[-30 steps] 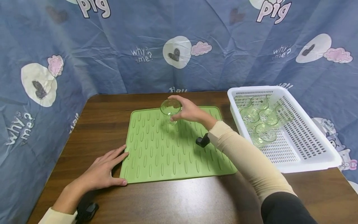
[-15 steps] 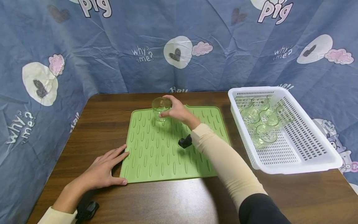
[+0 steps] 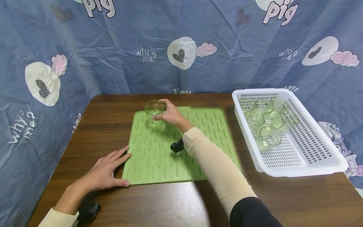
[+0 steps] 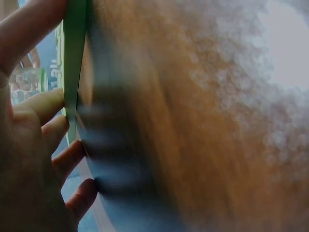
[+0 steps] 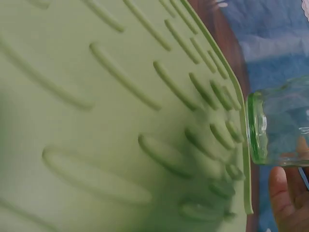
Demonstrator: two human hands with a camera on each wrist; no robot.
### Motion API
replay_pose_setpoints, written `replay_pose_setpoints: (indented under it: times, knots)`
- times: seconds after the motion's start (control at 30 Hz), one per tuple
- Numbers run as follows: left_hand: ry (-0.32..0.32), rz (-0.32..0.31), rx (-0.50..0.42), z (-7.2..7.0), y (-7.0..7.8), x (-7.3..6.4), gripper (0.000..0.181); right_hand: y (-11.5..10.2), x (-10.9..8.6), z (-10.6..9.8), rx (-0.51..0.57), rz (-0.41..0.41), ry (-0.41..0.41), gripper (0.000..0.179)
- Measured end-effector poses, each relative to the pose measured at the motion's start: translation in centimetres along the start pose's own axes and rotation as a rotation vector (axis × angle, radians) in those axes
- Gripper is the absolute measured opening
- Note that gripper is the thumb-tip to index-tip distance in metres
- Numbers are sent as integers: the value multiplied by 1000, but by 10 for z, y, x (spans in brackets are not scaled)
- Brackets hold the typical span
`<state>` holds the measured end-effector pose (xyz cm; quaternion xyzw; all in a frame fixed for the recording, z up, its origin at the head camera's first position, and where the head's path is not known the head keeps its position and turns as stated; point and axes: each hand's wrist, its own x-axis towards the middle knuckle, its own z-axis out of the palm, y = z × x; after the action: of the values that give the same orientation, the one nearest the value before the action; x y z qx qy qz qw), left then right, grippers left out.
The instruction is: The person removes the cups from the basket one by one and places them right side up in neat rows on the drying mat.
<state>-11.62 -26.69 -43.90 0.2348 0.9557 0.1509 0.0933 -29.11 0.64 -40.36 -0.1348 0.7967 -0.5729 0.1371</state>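
Across the tabletop (image 3: pixel 103 123) I see the green mat (image 3: pixel 167 154); the left hand (image 3: pixel 103 171) touches its left edge, fingers spread. The right hand (image 3: pixel 171 114) grips the glass (image 3: pixel 151 111) near its far-left corner. Probably slick, breakable: I'd hold mid-body.

left hand (image 3: pixel 104 172) + right hand (image 3: pixel 171 115): two | held glass (image 3: pixel 152 109): one | other glasses (image 3: pixel 270 138): six rims countable, overlapping | green mat (image 3: pixel 158 154): one | white basket (image 3: pixel 303 171): one | wooden table (image 3: pixel 99 126): one | black wrist devices (image 3: pixel 90 213): two | blue cloth (image 3: pixel 113 72): one | printed pink clouds (image 3: pixel 206 49): three
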Motion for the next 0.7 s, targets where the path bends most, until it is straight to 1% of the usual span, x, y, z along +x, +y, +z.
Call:
replay_pose_setpoints:
  times: [0.1,0.2,0.37,0.53,0.7]
  knots:
    - [-3,3,-6,0,0,0,102,0,1,5,39,-14,-3,87]
    - [-4,2,-12,-2,1,1,102,1,0,10,44,-27,-2,88]
    - [-7,-4,-13,-4,3,0,102,4,0,17,13,-30,-11,88]
    - [-10,-12,-19,-5,3,-1,101,4,4,23,8,-19,-16,88]
    - [-10,-14,-20,-3,2,-2,101,4,9,31,-15,-6,-45,89]
